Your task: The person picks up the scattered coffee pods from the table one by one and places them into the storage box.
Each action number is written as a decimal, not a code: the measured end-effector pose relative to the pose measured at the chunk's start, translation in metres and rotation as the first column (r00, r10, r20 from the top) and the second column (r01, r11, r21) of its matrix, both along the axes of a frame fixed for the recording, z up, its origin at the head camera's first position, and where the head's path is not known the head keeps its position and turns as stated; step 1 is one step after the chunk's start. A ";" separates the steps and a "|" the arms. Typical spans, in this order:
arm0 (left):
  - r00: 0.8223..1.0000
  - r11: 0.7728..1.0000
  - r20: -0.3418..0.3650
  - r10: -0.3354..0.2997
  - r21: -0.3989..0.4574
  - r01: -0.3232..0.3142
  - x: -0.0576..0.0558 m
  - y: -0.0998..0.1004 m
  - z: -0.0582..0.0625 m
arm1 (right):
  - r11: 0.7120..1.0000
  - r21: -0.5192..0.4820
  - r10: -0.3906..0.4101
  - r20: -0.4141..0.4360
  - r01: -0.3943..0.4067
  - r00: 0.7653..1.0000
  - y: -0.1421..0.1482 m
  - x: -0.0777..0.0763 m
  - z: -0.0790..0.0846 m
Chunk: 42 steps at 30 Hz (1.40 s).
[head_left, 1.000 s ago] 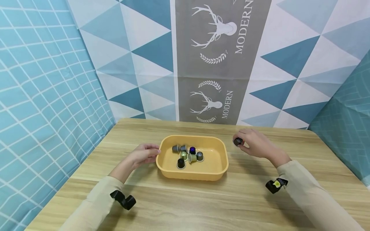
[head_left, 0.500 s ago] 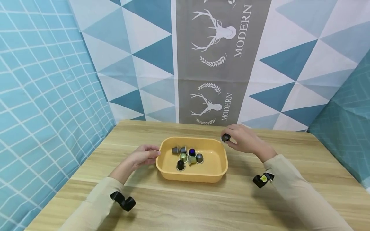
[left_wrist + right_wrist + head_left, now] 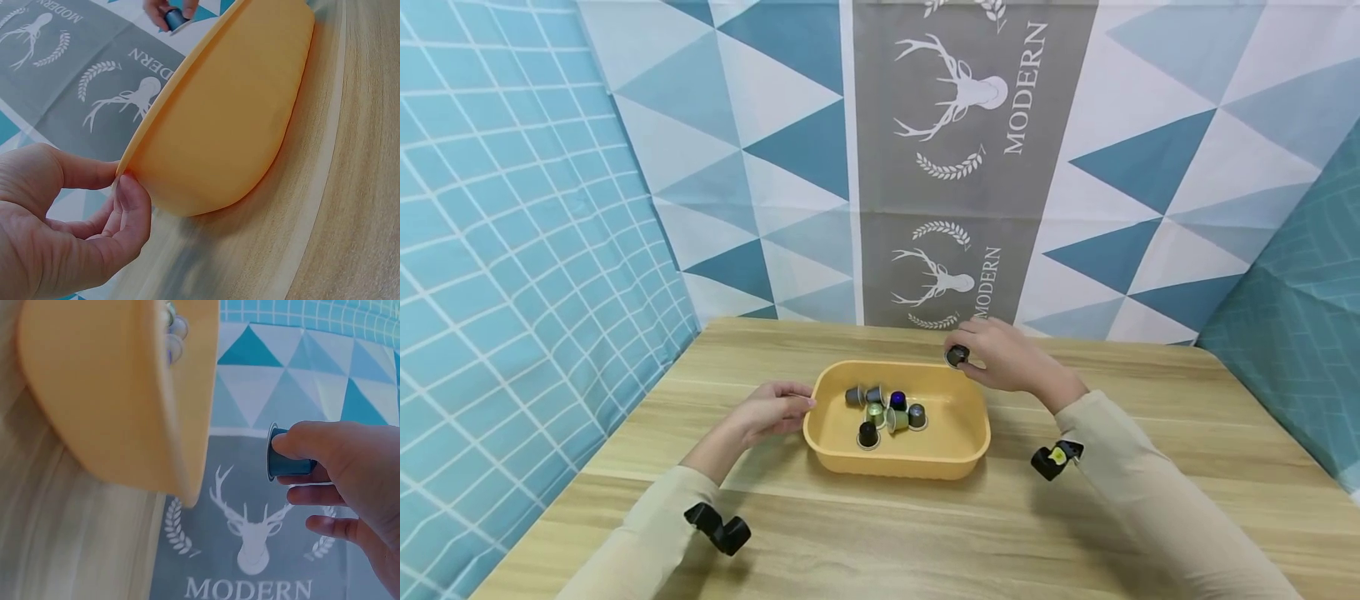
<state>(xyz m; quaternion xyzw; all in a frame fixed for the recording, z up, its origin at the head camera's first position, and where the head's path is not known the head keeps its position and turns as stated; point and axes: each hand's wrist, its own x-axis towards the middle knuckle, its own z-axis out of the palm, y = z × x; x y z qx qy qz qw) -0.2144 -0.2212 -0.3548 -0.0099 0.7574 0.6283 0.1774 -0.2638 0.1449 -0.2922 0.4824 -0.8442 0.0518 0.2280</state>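
My left hand (image 3: pixel 775 410) pinches the left rim of a yellow-orange plastic bin (image 3: pixel 895 464) between thumb and fingertips, as the left wrist view shows closely. Between thumb and fingers my right hand (image 3: pixel 1007 357) holds a dark coffee capsule (image 3: pixel 957 357), close over the bin's back right rim. That capsule looks dark teal with a silver rim in the right wrist view (image 3: pixel 290 456). Inside the bin lie several more capsules: a black one (image 3: pixel 868 434), a dark blue one (image 3: pixel 898 401), a green one (image 3: pixel 897 420) and grey ones, mostly grouped left of centre.
The bin stands on a wood-grain table (image 3: pixel 850 542). Behind the table's back edge rises a patterned cloth (image 3: pixel 797 183) with triangles and deer heads. A blue tiled-pattern cloth (image 3: pixel 512 250) hangs at left. Each sleeve carries a black wrist mount (image 3: pixel 718 529).
My right hand has moved left with the coffee capsule, from beside the bin to over its back right rim. The left hand has stayed on the bin's rim.
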 end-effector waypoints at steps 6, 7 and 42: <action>1.000 1.000 0.001 -0.007 0.012 0.007 0.001 0.002 0.000 | 1.000 0.002 0.016 0.013 -0.016 1.000 -0.019 -0.002 0.006; 1.000 1.000 -0.001 -0.012 0.011 0.012 0.001 0.001 0.000 | 1.000 0.004 0.020 0.013 -0.020 1.000 -0.022 -0.002 0.007; 1.000 0.999 0.005 -0.014 0.033 0.014 0.001 0.000 0.002 | 0.945 0.244 0.192 0.122 -0.216 0.974 -0.094 -0.017 -0.018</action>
